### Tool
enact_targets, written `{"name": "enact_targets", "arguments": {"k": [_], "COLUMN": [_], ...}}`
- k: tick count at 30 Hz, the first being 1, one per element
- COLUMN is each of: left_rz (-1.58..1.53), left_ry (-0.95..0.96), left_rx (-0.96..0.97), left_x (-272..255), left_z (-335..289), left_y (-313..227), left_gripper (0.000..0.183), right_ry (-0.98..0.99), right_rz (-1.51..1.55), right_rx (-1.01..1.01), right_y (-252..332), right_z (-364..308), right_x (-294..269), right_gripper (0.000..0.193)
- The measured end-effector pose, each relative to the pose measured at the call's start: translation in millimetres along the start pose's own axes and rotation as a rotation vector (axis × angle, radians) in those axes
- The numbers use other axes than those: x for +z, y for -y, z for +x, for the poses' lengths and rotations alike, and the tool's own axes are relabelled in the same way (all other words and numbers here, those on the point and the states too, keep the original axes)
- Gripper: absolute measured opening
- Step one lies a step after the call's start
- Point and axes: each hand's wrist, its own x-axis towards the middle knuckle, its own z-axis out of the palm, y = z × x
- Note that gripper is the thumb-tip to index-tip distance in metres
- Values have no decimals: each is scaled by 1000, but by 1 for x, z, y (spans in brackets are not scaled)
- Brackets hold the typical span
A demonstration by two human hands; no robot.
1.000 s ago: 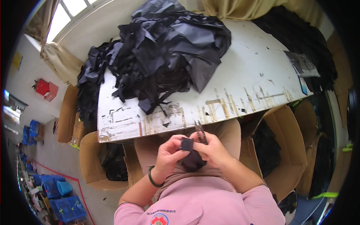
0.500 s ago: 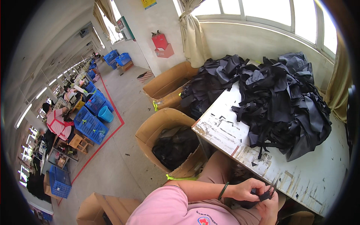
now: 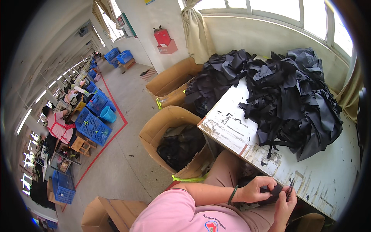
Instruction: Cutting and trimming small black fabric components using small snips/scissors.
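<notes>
Over my lap, beside the near table edge, my left hand point(image 3: 257, 189), with a dark green bracelet at its wrist, pinches a small black fabric piece point(image 3: 276, 190). Close against it, my right hand point(image 3: 285, 205) is closed round a pair of small pointed snips point(image 3: 291, 185), whose blades stick up past the fingers. The far end of the fabric meets the right fingers. The handles of the snips are hidden in the palm. A large heap of black fabric pieces point(image 3: 286, 100) covers the back of the white table point(image 3: 228, 120).
Left of the table stands an open cardboard box point(image 3: 152, 129) with black material inside. Behind it is another cardboard box point(image 3: 170, 79). Small black scraps lie on the worn tabletop. Blue crates point(image 3: 92, 129) and a seated person in pink point(image 3: 58, 125) are across the aisle, beyond a red floor line.
Both hands have shifted slightly right and up. The fabric piece now stretches between the hands, and the snips have tilted further right. My head view has turned a little.
</notes>
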Motion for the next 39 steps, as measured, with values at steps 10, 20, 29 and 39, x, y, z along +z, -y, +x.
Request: {"name": "enact_targets", "arguments": {"k": [10, 20, 29, 39], "left_rz": [-72, -85, -109, -5], "left_ry": [-237, -232, -207, -161], "left_rx": [-35, -19, -55, -4], "left_x": [-11, -3, 0, 6], "left_z": [-9, -6, -12, -7], "left_y": [13, 24, 25, 21], "left_gripper": [19, 18, 19, 20], "right_ry": [188, 217, 135, 38], "right_rz": [167, 366, 24, -207], "right_rx": [191, 320, 92, -26], "right_y": [17, -1, -5, 2], "right_z": [-19, -27, -22, -19], "right_x": [37, 29, 31, 27], "right_gripper": [8, 22, 25, 30]}}
